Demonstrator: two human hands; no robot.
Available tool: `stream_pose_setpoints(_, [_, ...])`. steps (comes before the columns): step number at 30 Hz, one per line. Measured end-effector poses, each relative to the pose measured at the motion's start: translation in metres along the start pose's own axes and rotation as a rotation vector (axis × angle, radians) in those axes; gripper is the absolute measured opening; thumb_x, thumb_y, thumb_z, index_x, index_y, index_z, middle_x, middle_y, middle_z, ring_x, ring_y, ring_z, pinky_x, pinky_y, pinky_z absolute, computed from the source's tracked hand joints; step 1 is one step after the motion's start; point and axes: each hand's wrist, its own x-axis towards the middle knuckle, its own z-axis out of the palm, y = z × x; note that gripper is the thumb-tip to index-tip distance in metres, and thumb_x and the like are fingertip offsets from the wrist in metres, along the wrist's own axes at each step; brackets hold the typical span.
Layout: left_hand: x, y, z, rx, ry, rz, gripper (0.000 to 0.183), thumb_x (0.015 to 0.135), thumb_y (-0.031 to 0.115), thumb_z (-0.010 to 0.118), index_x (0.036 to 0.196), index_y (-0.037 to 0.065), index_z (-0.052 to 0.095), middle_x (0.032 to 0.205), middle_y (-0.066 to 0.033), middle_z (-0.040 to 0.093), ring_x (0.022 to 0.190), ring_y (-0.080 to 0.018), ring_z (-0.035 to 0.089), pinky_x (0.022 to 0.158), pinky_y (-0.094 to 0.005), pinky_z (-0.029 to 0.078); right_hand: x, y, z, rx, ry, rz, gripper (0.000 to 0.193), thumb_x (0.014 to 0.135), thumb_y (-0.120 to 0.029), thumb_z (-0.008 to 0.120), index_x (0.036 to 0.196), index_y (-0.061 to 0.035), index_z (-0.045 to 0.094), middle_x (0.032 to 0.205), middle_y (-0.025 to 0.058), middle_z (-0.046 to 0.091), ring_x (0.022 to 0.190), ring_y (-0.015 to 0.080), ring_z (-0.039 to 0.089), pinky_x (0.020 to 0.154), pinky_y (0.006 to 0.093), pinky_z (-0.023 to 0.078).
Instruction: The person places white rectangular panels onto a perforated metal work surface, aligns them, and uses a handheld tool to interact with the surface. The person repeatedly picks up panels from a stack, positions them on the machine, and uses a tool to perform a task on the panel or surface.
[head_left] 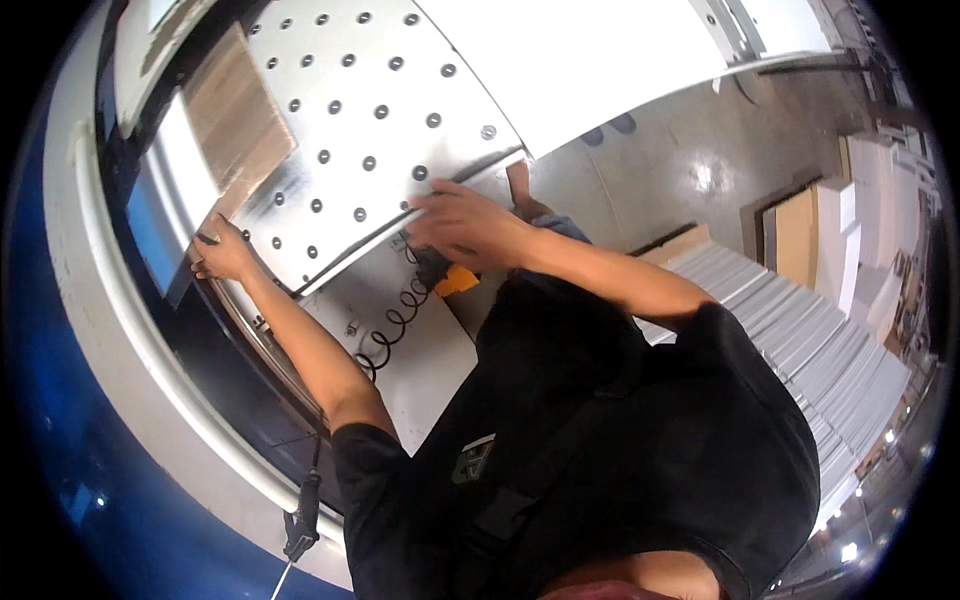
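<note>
A brown wood-grain panel [240, 110] lies at the upper left, along the side of a white table [330, 60] dotted with several black round inserts. My left hand [222, 252] is at the panel's near end, its thumb against the corner and its fingers curled over the edge beside the machine. Over the table's near edge, my right hand [468, 225] stretches out with extended fingers, slightly blurred. Nothing shows in it. Below that hand hang a coiled black hose [400, 320] and an orange item [457, 281] whose kind I cannot make out.
A blue and white machine body [110, 370] curves along the left. An air blow gun [303, 520] hangs at the lower left. Stacked pale panels [790, 330] stand to the right, with upright boards [820, 235] behind them. Grey concrete floor [690, 170] lies beyond the table.
</note>
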Motion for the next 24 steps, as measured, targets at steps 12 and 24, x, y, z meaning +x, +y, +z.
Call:
stream_pose_setpoints(12, [-0.326, 0.129, -0.086, -0.422, -0.764, 0.811, 0.029, 0.092, 0.013, 0.066, 0.119, 0.003, 0.069, 0.118, -0.0125, 0.066, 0.115, -0.0311, 0.057, 0.099, -0.0439, 0.041, -0.451, 0.122, 0.146, 0.386, 0.266, 1.57, 0.029, 0.098, -0.011, 0.063, 0.126, -0.0105, 0.066, 0.108, 0.0131, 0.074, 0.096, 0.0195, 0.071, 0.085, 0.0334, 0.056])
stream_pose_setpoints(24, [-0.557, -0.029, 0.107, 0.083, -1.918, 0.335, 0.053, 0.097, 0.047, 0.059, 0.135, 0.011, 0.06, 0.113, -0.0198, 0.071, 0.105, -0.0402, 0.067, 0.091, -0.0511, 0.051, -0.404, 0.122, 0.161, 0.512, 0.01, 1.637, 0.023, 0.086, -0.028, 0.079, 0.1, -0.0111, 0.072, 0.094, 0.0079, 0.075, 0.09, 0.0194, 0.07, 0.083, 0.0358, 0.054])
